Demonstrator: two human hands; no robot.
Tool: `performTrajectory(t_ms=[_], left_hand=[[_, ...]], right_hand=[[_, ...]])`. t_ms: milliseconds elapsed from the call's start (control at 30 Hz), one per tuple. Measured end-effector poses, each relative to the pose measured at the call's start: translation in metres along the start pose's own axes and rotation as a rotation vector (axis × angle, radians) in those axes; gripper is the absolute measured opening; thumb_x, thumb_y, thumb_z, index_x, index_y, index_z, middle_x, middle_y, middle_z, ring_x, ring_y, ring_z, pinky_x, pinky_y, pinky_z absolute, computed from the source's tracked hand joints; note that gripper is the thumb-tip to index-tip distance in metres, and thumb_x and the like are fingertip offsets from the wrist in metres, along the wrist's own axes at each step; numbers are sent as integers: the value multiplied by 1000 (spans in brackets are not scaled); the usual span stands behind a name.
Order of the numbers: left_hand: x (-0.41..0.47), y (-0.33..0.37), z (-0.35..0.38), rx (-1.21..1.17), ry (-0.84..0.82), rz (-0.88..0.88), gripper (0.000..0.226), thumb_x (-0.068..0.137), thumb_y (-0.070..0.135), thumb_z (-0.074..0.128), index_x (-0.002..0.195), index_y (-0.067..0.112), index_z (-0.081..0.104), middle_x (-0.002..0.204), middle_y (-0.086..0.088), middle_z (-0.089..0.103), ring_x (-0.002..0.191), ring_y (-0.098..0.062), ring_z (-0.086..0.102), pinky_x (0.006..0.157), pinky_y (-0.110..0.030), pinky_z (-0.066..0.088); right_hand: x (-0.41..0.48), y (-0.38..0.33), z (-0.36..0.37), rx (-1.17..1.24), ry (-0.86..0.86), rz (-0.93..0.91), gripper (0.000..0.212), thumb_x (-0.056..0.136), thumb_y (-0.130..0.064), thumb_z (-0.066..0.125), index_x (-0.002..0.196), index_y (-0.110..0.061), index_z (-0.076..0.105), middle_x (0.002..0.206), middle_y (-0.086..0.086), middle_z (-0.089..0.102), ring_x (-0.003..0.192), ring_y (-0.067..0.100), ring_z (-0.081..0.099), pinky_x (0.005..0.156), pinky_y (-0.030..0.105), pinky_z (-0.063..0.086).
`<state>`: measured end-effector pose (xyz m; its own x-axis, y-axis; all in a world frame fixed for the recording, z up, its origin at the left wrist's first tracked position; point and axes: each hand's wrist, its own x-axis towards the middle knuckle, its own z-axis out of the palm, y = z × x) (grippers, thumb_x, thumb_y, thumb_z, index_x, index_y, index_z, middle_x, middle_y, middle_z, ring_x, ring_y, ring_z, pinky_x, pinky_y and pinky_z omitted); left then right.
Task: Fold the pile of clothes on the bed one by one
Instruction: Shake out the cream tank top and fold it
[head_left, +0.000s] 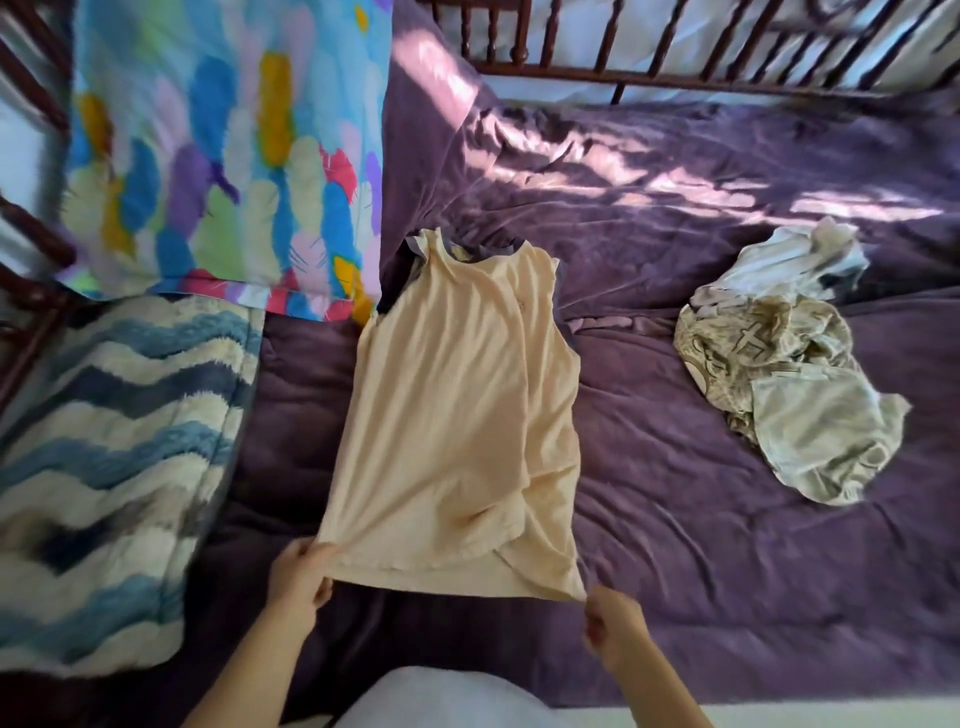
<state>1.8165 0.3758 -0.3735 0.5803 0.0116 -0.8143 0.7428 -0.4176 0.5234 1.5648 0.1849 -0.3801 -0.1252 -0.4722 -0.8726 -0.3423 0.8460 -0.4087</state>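
**A:** Whereabouts of the cream sleeveless top (457, 415)?

**B:** Stretched lengthwise over the purple bedspread (727, 519), mid-bed, with the neck end far and the hem end near.

**A:** Held how?

**B:** Pinched at the hem's left corner by the left hand (298, 577), with fingers curled round the cloth. Gripped at the right corner by the right hand (613, 623), clenched on the fabric. Drawn taut between the two, most likely to smooth out wrinkles and square the hem before a fold.

**A:** Any fold made so far?

**B:** Looks doubled along the right side, going by the layered edge there. Hard to say for certain.

**A:** Under the neck end?

**B:** A dark garment (400, 275), partly covered and touching. Perhaps the start of a finished stack, though impossible to tell.

**A:** Left to do?

**B:** A crumpled pile of clothes (784, 374) well apart on the right, pale and patterned pieces, none folded.

**A:** And around?

**B:** Rumpled bedspread streaked with sunlight. To the left, a feather-print pillow (223, 156) and below it a wavy blue-and-cream blanket (114, 457). Along the far edge, dark wooden rails (571, 52).
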Motion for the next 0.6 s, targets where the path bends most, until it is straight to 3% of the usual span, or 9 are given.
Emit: performTrajectory(t_ms=[67,133,167,267,333,433,500,600], left_hand=[[1,-7,-5,162,118,145,22,89,9,58,107,-3,54,71,-15,54,53,-23,47,38,-22,41],[4,-8,-10,434,233,318,39,86,17,62,117,-3,51,97,-23,59,79,-36,59,64,-38,49],[4,-8,-11,638,264,417,47,84,19,65,123,0,50,112,-24,56,97,-40,56,77,-43,47],[5,-16,-13,1232,82,713,66,78,32,69,137,16,42,140,-10,39,125,-33,39,94,-44,40],[12,-22,-14,1417,-24,749,70,82,40,63,142,25,32,145,-2,32,131,-24,35,99,-39,36],[24,-19,-16,1074,8,676,50,86,19,61,134,18,48,134,-7,48,122,-26,46,97,-39,37],[28,-11,-18,880,46,649,34,87,5,57,121,9,60,121,-14,59,112,-31,54,91,-38,40],[28,-2,-20,670,108,614,21,87,2,56,105,2,68,103,-17,68,98,-33,60,83,-36,44]], right_hand=[[0,10,2,-356,120,-141,9,79,-10,50,76,-3,54,73,16,57,64,25,53,56,29,40],[-3,15,8,-637,145,-299,13,85,-14,50,96,-7,53,105,17,57,94,31,53,74,32,39],[-2,16,13,-745,123,-404,16,88,-16,50,103,-10,53,115,15,53,106,32,49,80,33,38],[0,20,36,-1099,10,-662,36,92,-27,49,126,-16,47,131,5,44,123,27,37,94,34,36],[4,22,49,-1227,9,-703,44,90,-34,51,131,-19,43,135,4,40,125,27,36,98,35,37],[12,16,51,-1094,36,-644,37,88,-24,53,125,-17,52,125,7,48,117,28,45,84,33,41],[17,11,40,-960,73,-564,28,87,-10,47,110,-10,63,111,9,59,100,28,55,70,27,38],[26,1,14,-603,121,-475,23,84,0,49,98,-2,68,81,8,64,75,25,58,56,26,42]])
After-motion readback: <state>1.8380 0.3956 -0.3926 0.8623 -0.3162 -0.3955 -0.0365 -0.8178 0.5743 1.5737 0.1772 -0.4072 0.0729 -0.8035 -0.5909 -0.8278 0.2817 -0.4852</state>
